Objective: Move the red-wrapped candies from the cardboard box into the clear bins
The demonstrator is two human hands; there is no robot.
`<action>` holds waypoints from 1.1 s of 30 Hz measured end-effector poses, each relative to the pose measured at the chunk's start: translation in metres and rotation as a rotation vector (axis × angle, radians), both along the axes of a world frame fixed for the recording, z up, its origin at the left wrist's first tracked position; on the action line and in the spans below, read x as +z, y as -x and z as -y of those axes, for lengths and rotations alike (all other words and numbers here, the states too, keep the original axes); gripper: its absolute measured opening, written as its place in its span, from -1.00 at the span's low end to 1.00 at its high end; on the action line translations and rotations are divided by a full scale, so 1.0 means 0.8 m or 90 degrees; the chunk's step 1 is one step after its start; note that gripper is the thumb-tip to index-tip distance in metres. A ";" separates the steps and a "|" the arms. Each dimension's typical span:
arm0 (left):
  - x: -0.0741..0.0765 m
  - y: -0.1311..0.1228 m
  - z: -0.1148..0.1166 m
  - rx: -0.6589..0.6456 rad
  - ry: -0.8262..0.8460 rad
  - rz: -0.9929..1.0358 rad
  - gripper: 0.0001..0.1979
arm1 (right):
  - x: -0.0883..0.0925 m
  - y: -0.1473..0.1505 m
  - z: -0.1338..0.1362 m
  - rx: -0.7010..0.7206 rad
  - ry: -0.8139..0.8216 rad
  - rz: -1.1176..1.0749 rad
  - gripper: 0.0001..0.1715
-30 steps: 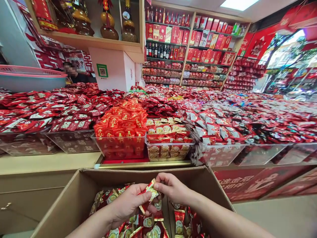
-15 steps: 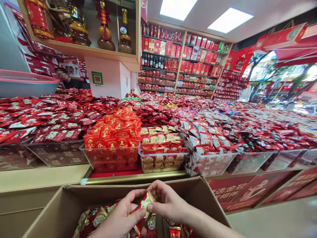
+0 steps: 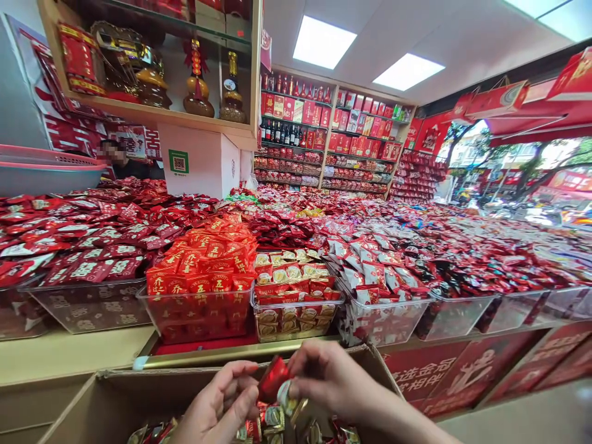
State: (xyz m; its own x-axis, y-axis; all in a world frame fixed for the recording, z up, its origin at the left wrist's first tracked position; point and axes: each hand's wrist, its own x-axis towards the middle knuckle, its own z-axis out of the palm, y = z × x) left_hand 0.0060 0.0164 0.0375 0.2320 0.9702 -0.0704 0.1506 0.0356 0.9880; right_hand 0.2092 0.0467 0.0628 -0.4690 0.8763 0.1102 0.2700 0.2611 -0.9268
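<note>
Above the open cardboard box (image 3: 152, 391), my two hands meet around small wrapped snack packets. My right hand (image 3: 328, 379) pinches a white-and-gold packet (image 3: 285, 398) between thumb and fingers. A shiny red packet (image 3: 274, 377) stands between the hands, its left edge at the fingertips of my left hand (image 3: 222, 401), whose fingers and thumb curl around it. I cannot tell whether the red and white parts belong to one packet or two. Below, several red-and-gold packets (image 3: 271, 419) lie loose in the box, partly hidden by my hands.
Clear plastic bins line the counter: one of orange-red packets (image 3: 198, 308), one of gold durian packets (image 3: 296, 317), one of white-and-red packets (image 3: 383, 314). A cabinet with bottles (image 3: 198, 92) hangs at upper left. Behind the piles is a person (image 3: 123, 163).
The view has tilted up and shifted slightly right. My hands have drawn a little apart, and the packet between them has turned, now showing a red side.
</note>
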 end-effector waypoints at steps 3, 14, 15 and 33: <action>0.045 -0.003 -0.018 0.018 -0.272 -0.236 -0.76 | 0.068 -0.039 -0.030 -0.134 -0.165 0.046 -0.77; 0.118 -0.112 -0.163 -0.182 -0.597 -0.572 -0.55 | 0.131 -0.035 -0.162 -0.411 -0.346 0.610 -0.76; 0.116 -0.114 -0.164 -0.182 -0.597 -0.581 -0.57 | 0.127 -0.033 -0.165 -0.405 -0.344 0.620 -0.75; 0.117 -0.114 -0.169 -0.211 -0.576 -0.642 -0.58 | 0.133 -0.032 -0.166 -0.233 -0.354 0.793 -0.63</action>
State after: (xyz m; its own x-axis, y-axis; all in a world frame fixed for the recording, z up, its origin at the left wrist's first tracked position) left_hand 0.0973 0.1519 0.1308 0.6824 0.6787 0.2716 0.6782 -0.7264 0.1112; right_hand 0.2346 0.1795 0.1693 -0.2727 0.9479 0.1648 0.9551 0.2461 0.1649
